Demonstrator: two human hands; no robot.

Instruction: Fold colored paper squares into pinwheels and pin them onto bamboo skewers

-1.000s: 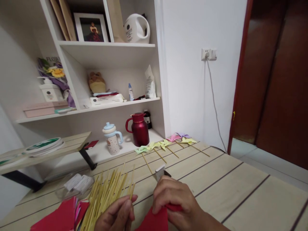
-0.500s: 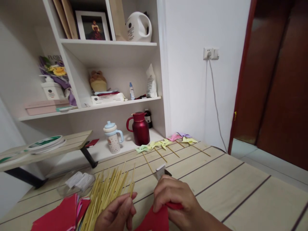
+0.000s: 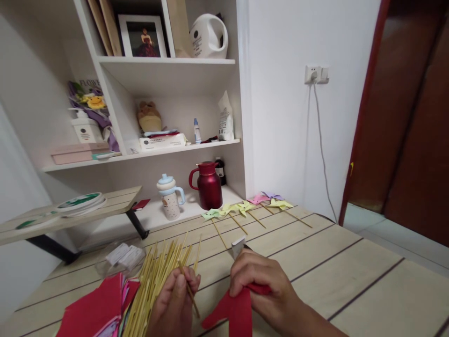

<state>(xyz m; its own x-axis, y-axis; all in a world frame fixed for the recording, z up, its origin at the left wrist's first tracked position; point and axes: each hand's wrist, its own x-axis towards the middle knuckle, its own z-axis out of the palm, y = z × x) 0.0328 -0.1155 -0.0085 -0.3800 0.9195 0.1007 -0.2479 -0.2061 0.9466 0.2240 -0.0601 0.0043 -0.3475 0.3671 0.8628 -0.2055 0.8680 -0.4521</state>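
Skewer (image 3: 188, 290): pinched in left hand (image 3: 175, 304), slanting toward the paper.
Red paper (image 3: 233, 311): gripped by right hand (image 3: 259, 290), just right.

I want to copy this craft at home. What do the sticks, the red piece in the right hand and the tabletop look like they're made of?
Sticks: thin, pale yellow, matte, likely bamboo skewers. Red piece: flat, thin, matte, with crisp cut edges, probably paper. Tabletop: light wood-grain planks with dark seams, wood or laminate; the look leaves it open.
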